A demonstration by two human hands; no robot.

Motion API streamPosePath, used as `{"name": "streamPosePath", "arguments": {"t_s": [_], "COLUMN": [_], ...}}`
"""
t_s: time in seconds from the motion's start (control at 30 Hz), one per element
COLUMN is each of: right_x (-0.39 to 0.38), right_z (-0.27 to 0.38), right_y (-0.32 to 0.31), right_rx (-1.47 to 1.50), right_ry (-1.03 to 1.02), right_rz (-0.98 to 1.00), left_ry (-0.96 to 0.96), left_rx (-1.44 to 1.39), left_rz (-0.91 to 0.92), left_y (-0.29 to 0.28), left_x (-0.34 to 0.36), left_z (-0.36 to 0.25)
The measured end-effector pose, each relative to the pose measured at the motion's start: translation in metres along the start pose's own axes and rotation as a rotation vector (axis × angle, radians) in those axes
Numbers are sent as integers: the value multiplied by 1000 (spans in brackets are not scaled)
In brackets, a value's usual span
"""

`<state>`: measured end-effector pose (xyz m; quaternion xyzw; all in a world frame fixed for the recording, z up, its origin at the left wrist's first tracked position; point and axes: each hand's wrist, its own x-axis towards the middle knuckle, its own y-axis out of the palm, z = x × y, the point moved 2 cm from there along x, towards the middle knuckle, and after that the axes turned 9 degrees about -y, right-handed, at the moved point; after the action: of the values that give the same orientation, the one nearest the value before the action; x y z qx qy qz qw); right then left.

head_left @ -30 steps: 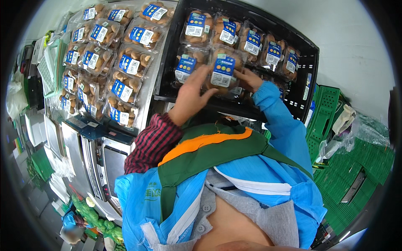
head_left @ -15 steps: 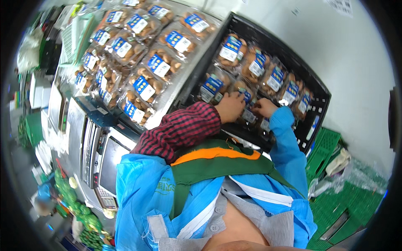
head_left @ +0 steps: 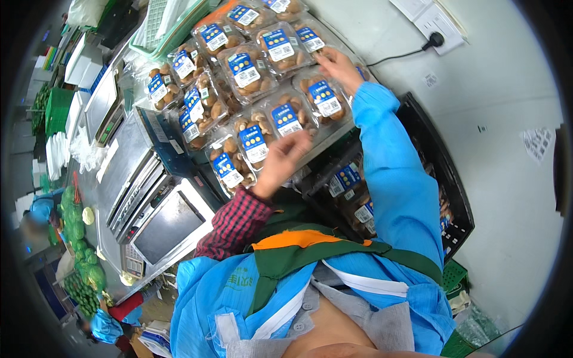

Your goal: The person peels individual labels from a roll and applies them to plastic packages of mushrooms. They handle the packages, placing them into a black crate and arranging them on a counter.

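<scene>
Clear plastic packs of brown mushrooms with blue-and-white labels cover the metal table (head_left: 334, 138), some stacked on others. My right hand (head_left: 343, 70) reaches across to the back right packs. Its fingertips are at the edge of a mushroom pack (head_left: 309, 37), with no firm grip visible. My left hand (head_left: 282, 164) hovers over the front edge of the packs, fingers apart and holding nothing. Closest to it are a mushroom pack (head_left: 287, 116) and another mushroom pack (head_left: 253, 142). More packs (head_left: 345, 182) lie in the black crate (head_left: 459, 197), partly hidden under my right arm.
To the left stand weighing scales (head_left: 169, 221) and a dark blue box-like device (head_left: 160, 134). A pale green basket (head_left: 156, 45) is behind the packs. The wall at the right carries a socket with a black plug (head_left: 434, 40). Co-workers and green produce appear at the far lower left.
Both hands have left the packs in the black crate and moved left and away to those on the table. My view has turned toward the table.
</scene>
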<state>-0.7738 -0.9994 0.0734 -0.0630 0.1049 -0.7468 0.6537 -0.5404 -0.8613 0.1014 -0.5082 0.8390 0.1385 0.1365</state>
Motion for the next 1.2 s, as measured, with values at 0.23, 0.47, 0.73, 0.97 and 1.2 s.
{"name": "streamPosePath", "arguments": {"t_s": [0.23, 0.47, 0.73, 0.97, 1.2], "right_x": [78, 45, -278, -526, -559], "right_z": [-33, -11, 47, -44, -116], "right_y": [66, 14, -141, -108, -89], "right_rx": [71, 261, -83, 419, 476], "right_ry": [-71, -310, 96, 537, 681], "right_rz": [-129, -207, -164, -348, -293], "left_ry": [-158, -154, -47, -10, -106], "left_rx": [-735, -861, -722, -532, -449], "left_rz": [-388, -229, 6, 203, 393], "left_y": [-107, -138, -117, -19, 77], "left_x": [84, 170, 146, 54, -2], "left_z": [36, 67, 23, -14, -3]}}
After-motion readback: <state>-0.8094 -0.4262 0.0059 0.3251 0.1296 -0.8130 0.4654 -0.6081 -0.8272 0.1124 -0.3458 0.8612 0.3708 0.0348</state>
